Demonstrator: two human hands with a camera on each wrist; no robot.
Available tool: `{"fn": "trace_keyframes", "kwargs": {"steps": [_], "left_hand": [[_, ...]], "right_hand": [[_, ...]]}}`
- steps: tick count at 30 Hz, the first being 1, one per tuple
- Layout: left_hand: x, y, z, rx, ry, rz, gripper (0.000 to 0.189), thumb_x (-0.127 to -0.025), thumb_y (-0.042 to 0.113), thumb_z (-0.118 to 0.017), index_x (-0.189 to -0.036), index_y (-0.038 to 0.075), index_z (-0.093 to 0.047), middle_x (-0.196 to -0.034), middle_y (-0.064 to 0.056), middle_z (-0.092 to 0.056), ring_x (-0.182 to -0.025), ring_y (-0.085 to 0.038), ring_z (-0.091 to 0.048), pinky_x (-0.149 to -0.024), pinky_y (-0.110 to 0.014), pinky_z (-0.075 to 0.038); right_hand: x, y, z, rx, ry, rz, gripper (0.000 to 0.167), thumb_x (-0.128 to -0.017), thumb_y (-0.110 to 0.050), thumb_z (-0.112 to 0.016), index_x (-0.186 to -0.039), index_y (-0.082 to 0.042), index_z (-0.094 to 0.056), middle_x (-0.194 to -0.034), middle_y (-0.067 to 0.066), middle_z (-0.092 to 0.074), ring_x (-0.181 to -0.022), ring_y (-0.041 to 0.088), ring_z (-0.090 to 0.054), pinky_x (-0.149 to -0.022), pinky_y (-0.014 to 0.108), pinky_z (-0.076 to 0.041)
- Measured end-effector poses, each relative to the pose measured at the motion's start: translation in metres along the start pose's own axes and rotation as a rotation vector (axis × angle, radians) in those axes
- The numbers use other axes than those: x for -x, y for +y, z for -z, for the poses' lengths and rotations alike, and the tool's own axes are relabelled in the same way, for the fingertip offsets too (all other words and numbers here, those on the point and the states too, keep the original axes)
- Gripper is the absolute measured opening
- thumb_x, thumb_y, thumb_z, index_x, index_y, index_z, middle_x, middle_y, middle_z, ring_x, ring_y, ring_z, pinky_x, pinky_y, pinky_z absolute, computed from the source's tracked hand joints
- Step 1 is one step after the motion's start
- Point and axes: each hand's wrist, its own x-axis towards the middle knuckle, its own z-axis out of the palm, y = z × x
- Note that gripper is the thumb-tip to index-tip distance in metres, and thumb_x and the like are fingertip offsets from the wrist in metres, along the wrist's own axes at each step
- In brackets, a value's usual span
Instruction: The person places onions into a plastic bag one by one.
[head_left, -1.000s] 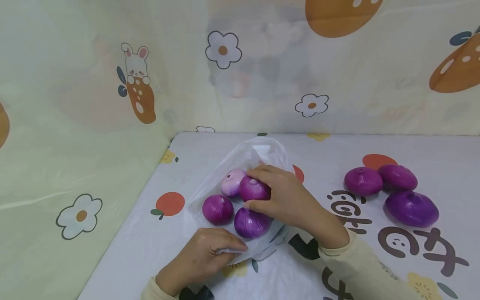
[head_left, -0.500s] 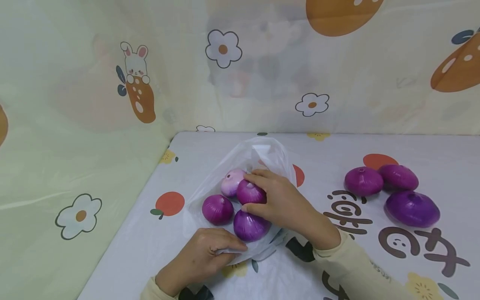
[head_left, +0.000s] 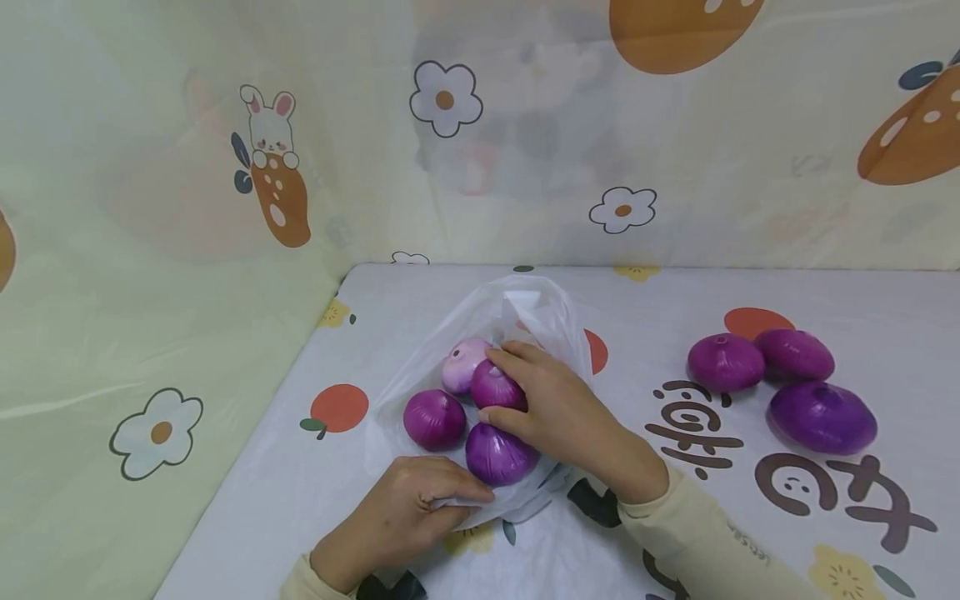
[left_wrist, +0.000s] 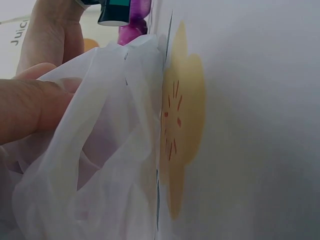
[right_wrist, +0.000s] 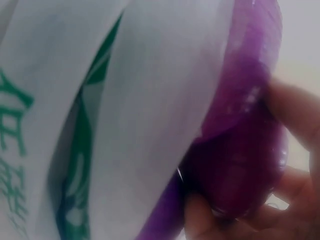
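Note:
A translucent white plastic bag [head_left: 551, 312] lies spread on the table with several purple onions inside its mouth. My left hand [head_left: 401, 508] pinches the bag's near edge between thumb and fingers; the left wrist view shows the bag film [left_wrist: 115, 110] drawn up there. My right hand [head_left: 562, 408] grips an onion [head_left: 495, 387], its fingers over the far side and thumb on the near side. Around that one sit a paler onion [head_left: 463, 365], a dark one [head_left: 435, 420] to the left and another [head_left: 501, 456] nearest me. Bag film hides part of the onions in the right wrist view.
On the right of the table, three more purple onions stand in a group: one left [head_left: 726, 362], one behind [head_left: 795, 354], one in front [head_left: 823, 417]. The table wears a printed white cloth [head_left: 645, 317]. Patterned curtains [head_left: 525, 167] rise behind and to the left.
My right hand has shifted slightly left and down with its onion, settling closer among the others. The front onion has been nudged a little toward me. My left hand stays put.

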Motion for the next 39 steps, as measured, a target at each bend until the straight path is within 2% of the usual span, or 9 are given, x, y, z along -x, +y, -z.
{"fn": "trace_keyframes", "kwargs": {"steps": [7,13,19,24,33,39], "left_hand": [[0.0003,-0.0007,-0.0005,0.001,0.003,-0.006,0.032,-0.079,-0.013,-0.076,-0.102,0.008,-0.081,-0.096,0.000,-0.080,-0.092,-0.007,-0.074,-0.085,-0.017,-0.057],[0.0000,-0.0012,-0.0009,0.001,0.007,-0.011,0.032,-0.079,-0.014,-0.076,-0.102,0.008,-0.081,-0.096,0.000,-0.080,-0.091,-0.006,-0.074,-0.085,-0.017,-0.057],[0.0000,-0.0011,-0.0011,0.001,0.006,-0.006,0.032,-0.079,-0.013,-0.076,-0.102,0.008,-0.082,-0.096,0.000,-0.080,-0.092,-0.006,-0.074,-0.085,-0.017,-0.057],[0.0002,-0.0012,-0.0014,0.001,0.011,-0.006,0.031,-0.079,-0.013,-0.077,-0.102,0.008,-0.082,-0.096,0.000,-0.080,-0.092,-0.007,-0.074,-0.085,-0.018,-0.057],[0.0012,-0.0015,-0.0009,-0.001,0.010,0.002,0.032,-0.079,-0.013,-0.076,-0.102,0.008,-0.082,-0.096,0.000,-0.080,-0.091,-0.007,-0.074,-0.084,-0.017,-0.058],[0.0004,-0.0024,-0.0013,-0.004,0.011,-0.016,0.032,-0.079,-0.013,-0.076,-0.102,0.008,-0.082,-0.096,0.000,-0.080,-0.092,-0.006,-0.074,-0.085,-0.017,-0.057]], "right_hand": [[0.0020,-0.0025,0.0010,-0.012,-0.028,-0.016,0.068,-0.091,-0.027,-0.076,-0.149,0.000,-0.054,-0.147,0.024,-0.056,-0.127,0.040,-0.060,-0.099,0.054,-0.057],[0.0031,-0.0053,0.0034,-0.026,-0.053,-0.059,0.067,-0.089,-0.023,-0.066,-0.151,-0.002,-0.052,-0.151,0.022,-0.053,-0.132,0.040,-0.057,-0.101,0.055,-0.055],[0.0025,-0.0042,0.0049,-0.006,-0.059,-0.044,0.060,-0.093,-0.023,-0.072,-0.148,-0.006,-0.057,-0.151,0.024,-0.053,-0.134,0.043,-0.056,-0.104,0.058,-0.053],[0.0019,-0.0031,0.0038,0.015,-0.052,-0.013,0.060,-0.092,-0.022,-0.077,-0.146,-0.003,-0.059,-0.150,0.026,-0.053,-0.134,0.044,-0.056,-0.106,0.058,-0.051],[0.0015,-0.0042,0.0015,0.013,-0.041,-0.005,0.063,-0.091,-0.023,-0.078,-0.147,-0.002,-0.058,-0.150,0.026,-0.053,-0.134,0.044,-0.056,-0.106,0.058,-0.051],[0.0031,-0.0063,0.0074,0.003,-0.037,-0.013,0.061,-0.092,-0.024,-0.077,-0.147,-0.005,-0.058,-0.151,0.024,-0.053,-0.135,0.042,-0.056,-0.106,0.057,-0.051]]}}
